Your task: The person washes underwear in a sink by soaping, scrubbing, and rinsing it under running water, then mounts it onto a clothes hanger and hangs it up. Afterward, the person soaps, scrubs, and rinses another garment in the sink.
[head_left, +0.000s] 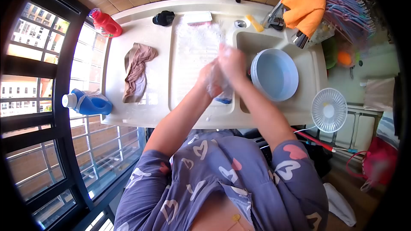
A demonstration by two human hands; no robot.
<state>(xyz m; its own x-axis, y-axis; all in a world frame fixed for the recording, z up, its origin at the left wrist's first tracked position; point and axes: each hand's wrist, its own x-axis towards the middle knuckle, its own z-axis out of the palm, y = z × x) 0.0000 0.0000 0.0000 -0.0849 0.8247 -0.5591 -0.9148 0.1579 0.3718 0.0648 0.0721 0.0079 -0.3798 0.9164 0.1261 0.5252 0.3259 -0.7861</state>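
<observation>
Whitish cloth (213, 79) is bunched between the hands (206, 73) (233, 63) — over the washboard (188, 70).

- I read this as a home laundry corner, with barred windows (32, 102) at left.
- I see a sink (257, 40) with a washboard (187, 72) alongside.
- A red jug (108, 24) and blue jug (90, 103) sit left.
- Clothes hangers (349, 6) crowd far right.

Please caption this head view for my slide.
Left hand and right hand together above foamy cream washboard, near round pale-blue basin.
</observation>
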